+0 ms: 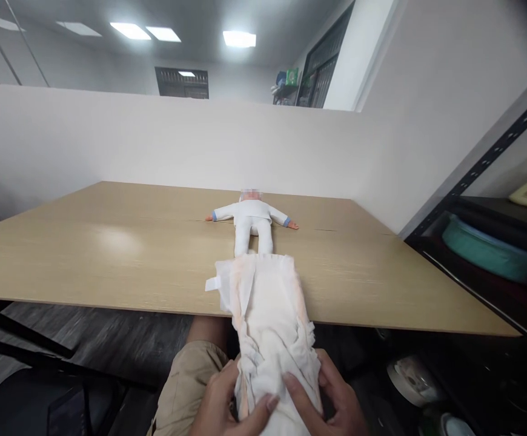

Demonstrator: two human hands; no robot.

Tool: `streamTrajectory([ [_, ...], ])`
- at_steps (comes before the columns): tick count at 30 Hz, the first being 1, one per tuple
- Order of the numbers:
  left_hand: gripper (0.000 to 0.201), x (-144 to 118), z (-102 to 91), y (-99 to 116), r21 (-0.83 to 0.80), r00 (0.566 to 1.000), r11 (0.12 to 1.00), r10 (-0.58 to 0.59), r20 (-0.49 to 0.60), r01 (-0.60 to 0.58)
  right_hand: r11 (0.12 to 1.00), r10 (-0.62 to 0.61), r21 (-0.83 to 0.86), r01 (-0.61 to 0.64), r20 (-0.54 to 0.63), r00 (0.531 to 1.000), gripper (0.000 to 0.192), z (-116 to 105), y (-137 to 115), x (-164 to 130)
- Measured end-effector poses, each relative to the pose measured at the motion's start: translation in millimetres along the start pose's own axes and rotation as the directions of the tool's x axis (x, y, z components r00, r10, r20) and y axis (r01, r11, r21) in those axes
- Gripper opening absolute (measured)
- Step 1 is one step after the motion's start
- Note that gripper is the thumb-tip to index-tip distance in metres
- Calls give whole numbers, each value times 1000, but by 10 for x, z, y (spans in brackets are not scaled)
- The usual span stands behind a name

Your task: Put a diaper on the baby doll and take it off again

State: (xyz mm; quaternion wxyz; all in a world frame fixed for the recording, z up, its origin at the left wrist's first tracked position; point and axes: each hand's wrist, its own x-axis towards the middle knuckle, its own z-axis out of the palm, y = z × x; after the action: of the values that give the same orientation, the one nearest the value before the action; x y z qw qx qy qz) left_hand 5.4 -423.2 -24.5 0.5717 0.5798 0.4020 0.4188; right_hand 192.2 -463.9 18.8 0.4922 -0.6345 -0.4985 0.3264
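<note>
An unfolded white diaper [270, 309] with peach-tinted edges stretches from my lap over the table's front edge. My left hand [227, 399] grips its near left side, thumb pressed on the inner padding. On the opposite side my right hand [327, 396] holds it the same way, thumb on top and fingers round the edge. A white fastening tab [212, 283] sticks out at the diaper's far left corner. Just beyond the far end lies a doll [253, 217] on its back in a white suit with blue cuffs, arms spread and legs toward me. The diaper's far end meets its feet.
The wooden table [131, 254] reaches back to a white partition [177, 139]. At the right stands a dark metal shelf with a teal pouch [495, 251]. A white round container [413, 381] sits low at right. A dark chair [31, 399] is at lower left.
</note>
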Motion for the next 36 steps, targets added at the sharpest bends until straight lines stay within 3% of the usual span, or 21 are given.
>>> streamTrajectory([
  [5, 69, 302, 70, -134, -320, 989, 936, -146, 20, 144, 995, -31, -90, 31, -1, 1000, 47, 234, 275, 291],
  [8, 77, 369, 39, -307, -336, 972, 915, -233, 14, 224, 960, -80, -270, 70, -25, 997, 49, 227, 592, 360],
  [10, 81, 374, 17, -409, -323, 960, 906, -280, 23, 272, 900, -181, -414, 138, -67, 981, 49, 167, 724, 417],
  [13, 83, 359, 11, -512, -291, 956, 911, -291, 45, 291, 805, -356, -537, 251, -101, 929, 51, 108, 689, 584],
  [15, 83, 352, 15, -554, -258, 959, 924, -276, 67, 284, 758, -426, -551, 348, -15, 904, 49, 148, 550, 768],
  [18, 78, 354, -13, -596, -162, 962, 950, -254, 104, 268, 687, -451, -534, 492, 217, 866, 49, 325, 365, 1114],
  [20, 70, 363, -87, -592, -21, 968, 976, -214, 129, 218, 651, -413, -544, 530, 331, 848, 53, 465, 351, 1336],
  [23, 52, 383, -304, -480, 278, 963, 960, -112, 246, 41, 595, -350, -596, 539, 411, 842, 58, 614, 485, 1557],
  [26, 35, 470, -607, -219, 479, 944, 869, -47, 327, -122, 548, -337, -638, 542, 425, 840, 59, 663, 642, 1627],
  [30, 33, 962, -967, 147, 650, 972, 723, 157, 173, -232, 519, -352, -653, 552, 425, 834, 59, 663, 695, 1622],
  [31, 33, 1173, -1023, 201, 693, 956, 661, 235, 172, -288, 514, -354, -656, 553, 425, 833, 59, 664, 688, 1620],
  [33, 30, 1668, -1083, 243, 758, 899, 498, 339, 277, -421, 507, -357, -659, 556, 427, 831, 59, 667, 675, 1623],
  [36, 45, 2419, -1054, 185, 795, 814, 238, 344, 468, -557, 503, -356, -666, 551, 422, 834, 59, 675, 678, 1632],
])
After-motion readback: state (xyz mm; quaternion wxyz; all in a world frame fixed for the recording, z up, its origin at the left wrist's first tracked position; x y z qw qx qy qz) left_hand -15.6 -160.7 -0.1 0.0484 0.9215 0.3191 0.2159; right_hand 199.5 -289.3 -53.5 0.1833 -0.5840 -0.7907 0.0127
